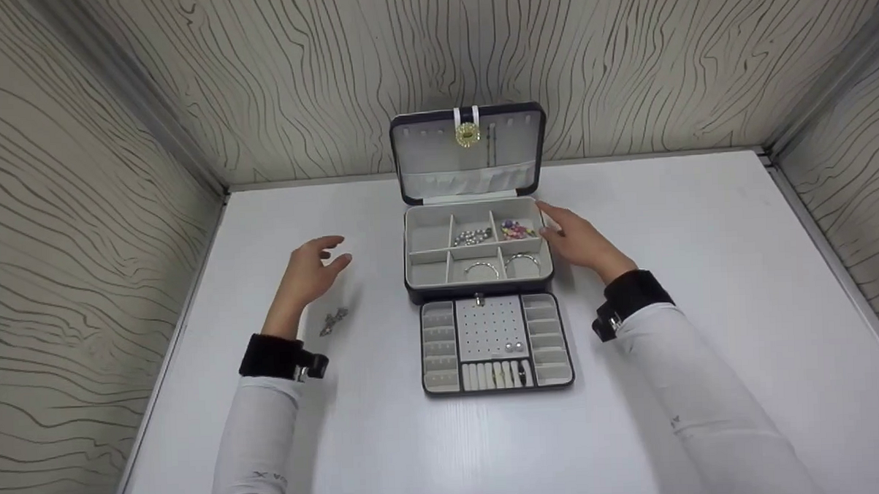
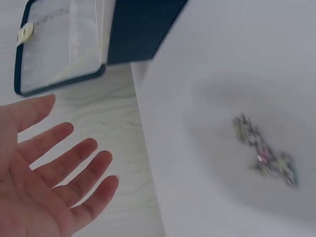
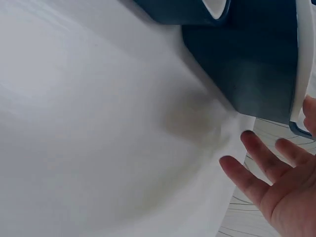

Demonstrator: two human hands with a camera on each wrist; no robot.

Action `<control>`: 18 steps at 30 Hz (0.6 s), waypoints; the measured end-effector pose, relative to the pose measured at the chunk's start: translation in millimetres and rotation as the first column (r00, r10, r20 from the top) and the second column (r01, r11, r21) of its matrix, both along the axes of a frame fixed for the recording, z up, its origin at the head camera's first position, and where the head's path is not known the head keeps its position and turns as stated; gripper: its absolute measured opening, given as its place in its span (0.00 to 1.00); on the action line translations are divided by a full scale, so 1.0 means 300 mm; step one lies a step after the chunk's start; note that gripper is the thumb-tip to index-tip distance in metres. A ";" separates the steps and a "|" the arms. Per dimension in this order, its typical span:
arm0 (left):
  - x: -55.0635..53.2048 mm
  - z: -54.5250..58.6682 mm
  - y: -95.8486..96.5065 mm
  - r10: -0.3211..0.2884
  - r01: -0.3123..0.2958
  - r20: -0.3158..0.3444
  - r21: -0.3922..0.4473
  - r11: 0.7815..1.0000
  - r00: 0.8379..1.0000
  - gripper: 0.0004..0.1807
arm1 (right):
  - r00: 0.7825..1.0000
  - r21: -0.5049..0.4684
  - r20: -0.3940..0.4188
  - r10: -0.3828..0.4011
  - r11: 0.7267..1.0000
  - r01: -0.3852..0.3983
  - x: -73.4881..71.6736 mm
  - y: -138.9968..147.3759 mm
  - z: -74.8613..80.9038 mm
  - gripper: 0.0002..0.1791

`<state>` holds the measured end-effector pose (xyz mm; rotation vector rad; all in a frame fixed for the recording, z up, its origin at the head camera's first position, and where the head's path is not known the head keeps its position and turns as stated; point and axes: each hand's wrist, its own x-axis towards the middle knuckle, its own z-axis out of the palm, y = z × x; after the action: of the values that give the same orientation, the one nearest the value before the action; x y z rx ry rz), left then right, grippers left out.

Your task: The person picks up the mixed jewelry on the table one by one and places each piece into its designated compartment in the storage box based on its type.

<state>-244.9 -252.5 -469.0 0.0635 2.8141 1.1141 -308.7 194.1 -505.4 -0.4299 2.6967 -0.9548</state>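
A dark blue jewelry box (image 1: 409, 286) stands with its lid (image 1: 436, 156) raised. Beads and bracelets lie in its white compartments. My right hand (image 1: 574, 236) is at the box's right side, thumb on the rim, the other fingers loosely spread. To the left of the box my left hand (image 1: 312, 270) hovers over the table, fingers relaxed and nothing in them; its palm (image 2: 34, 197) shows in the left wrist view. Below that hand lies a silver jewelry piece (image 1: 333, 321) with a pink stone (image 2: 265, 157).
A jewelry tray (image 1: 490, 329) with slots, a pegboard-like panel and ring rolls extends in front of the box, holding two pearl-like studs (image 1: 514, 347) and a few rings. The white table (image 1: 388, 453) meets patterned walls (image 1: 295, 84) at the back and sides.
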 end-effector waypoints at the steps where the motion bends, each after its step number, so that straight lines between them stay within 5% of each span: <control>1: 0.007 -0.007 -0.018 0.019 -0.019 0.010 -0.006 1.000 1.000 0.25 | 1.000 -0.009 0.017 -0.010 1.000 0.010 0.001 0.002 -0.004 0.31; 13: 0.119 -0.131 -0.137 0.121 -0.118 0.111 -0.037 0.992 0.986 0.22 | 0.986 -0.123 0.147 -0.074 0.988 0.093 0.014 0.001 -0.037 0.30; 18: 0.143 -0.165 -0.142 0.196 -0.184 0.178 -0.078 0.980 0.964 0.19 | 0.984 -0.124 0.152 -0.090 0.986 0.109 0.014 0.002 -0.047 0.30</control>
<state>-201.9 -295.3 -518.4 -0.3061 2.7283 1.0100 -304.6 194.6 -519.5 -0.2413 2.5531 -1.1501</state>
